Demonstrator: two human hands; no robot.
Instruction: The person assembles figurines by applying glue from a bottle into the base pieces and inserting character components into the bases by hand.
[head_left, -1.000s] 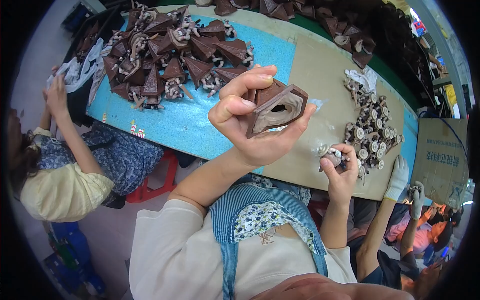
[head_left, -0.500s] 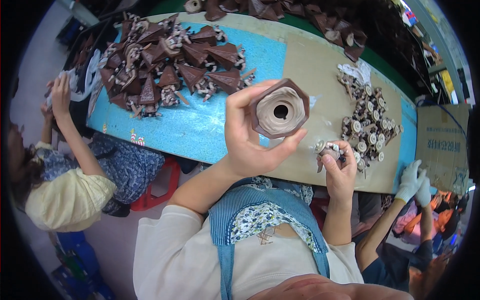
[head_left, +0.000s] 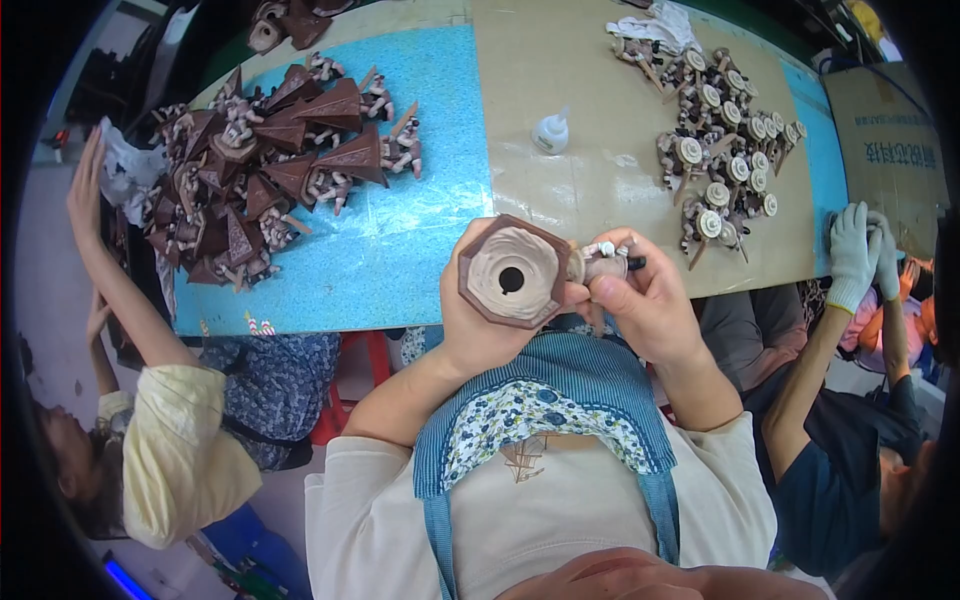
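My left hand (head_left: 468,335) is wrapped round a brown six-sided hollow piece (head_left: 520,262); its cream inner side, with a dark round hole in the middle, faces up. Pinched in my right hand (head_left: 645,312) is a small figurine (head_left: 606,262) in cream and dark brown. It is right beside the hollow piece's right edge; whether they touch I cannot tell. Past my hands, a small white squeeze bottle (head_left: 550,132) stands on the brown board (head_left: 600,190). Several similar small figurines with round cream discs (head_left: 735,168) are grouped to the right.
Brown pointed pieces with figures (head_left: 300,125) are heaped on the blue surface (head_left: 420,250) at left. A white cloth (head_left: 660,25) lies far right, near a cardboard box (head_left: 890,135). Co-workers sit on both sides: a cream sleeve (head_left: 185,450) left, gloved hands (head_left: 852,255) right.
My two hands have come together, the figurine now beside the hollow piece. The view has shifted, and the white bottle, hidden before, shows. The left co-worker's arm has moved.
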